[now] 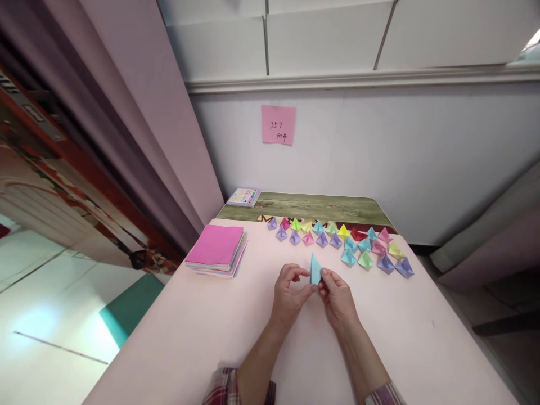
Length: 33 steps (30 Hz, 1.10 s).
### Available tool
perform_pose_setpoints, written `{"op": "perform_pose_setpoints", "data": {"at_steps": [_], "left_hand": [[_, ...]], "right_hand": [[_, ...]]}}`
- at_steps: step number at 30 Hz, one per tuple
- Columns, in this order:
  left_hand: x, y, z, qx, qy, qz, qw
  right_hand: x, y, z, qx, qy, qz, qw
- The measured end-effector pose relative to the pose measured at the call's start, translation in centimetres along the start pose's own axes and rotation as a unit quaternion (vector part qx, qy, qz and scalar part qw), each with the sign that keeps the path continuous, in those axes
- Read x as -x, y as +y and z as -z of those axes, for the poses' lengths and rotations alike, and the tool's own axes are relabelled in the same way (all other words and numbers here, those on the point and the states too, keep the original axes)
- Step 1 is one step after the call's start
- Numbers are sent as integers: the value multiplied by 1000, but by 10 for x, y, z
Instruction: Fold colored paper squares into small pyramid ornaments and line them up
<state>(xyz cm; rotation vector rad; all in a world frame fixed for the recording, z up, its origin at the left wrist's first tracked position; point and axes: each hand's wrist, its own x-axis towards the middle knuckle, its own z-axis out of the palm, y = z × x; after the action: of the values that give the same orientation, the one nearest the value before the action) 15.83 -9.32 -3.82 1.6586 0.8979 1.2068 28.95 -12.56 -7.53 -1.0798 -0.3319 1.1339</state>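
Note:
A small light-blue piece of folded paper stands upright between my two hands, above the table, with its pointed end up. My right hand pinches it at the right edge between thumb and fingers. At its left side, my left hand has the thumb against the lower corner and the index finger bent close to the edge, the fingers curled round. Beyond my hands, several folded paper boats in purple, pink, green, yellow, red and blue stand in uneven rows.
At the table's left lies a stack of coloured paper squares, pink on top. A packet rests on the green wood-look surface at the back. A pink note with handwriting is stuck to the wall. A purple curtain hangs at left.

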Motion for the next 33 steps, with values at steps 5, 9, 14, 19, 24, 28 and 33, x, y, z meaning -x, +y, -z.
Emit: {"op": "perform_pose_setpoints", "data": {"at_steps": [5,9,14,19,24,28,33], "left_hand": [[-1,-2,0,6,-6,25,1000],[-1,-7,0,27,-1,53,998],[-1,-14,-2,85,4,98,992],[-1,-13,-3,110,-16,107,988],[-1,-13,-2,86,-12,101,991],[-2,-15,0,76,21,88,993],[-1,-16,0,82,22,73,994]], "right_hand": [[0,1,0,-7,3,-3,1000],[-1,1,0,7,3,6,1000],[0,0,-1,18,7,23,1000],[1,1,-1,34,-2,29,999],[2,1,-2,53,-6,47,997],[4,-1,-2,73,3,62,995],[4,-1,-2,76,0,63,995]]}}
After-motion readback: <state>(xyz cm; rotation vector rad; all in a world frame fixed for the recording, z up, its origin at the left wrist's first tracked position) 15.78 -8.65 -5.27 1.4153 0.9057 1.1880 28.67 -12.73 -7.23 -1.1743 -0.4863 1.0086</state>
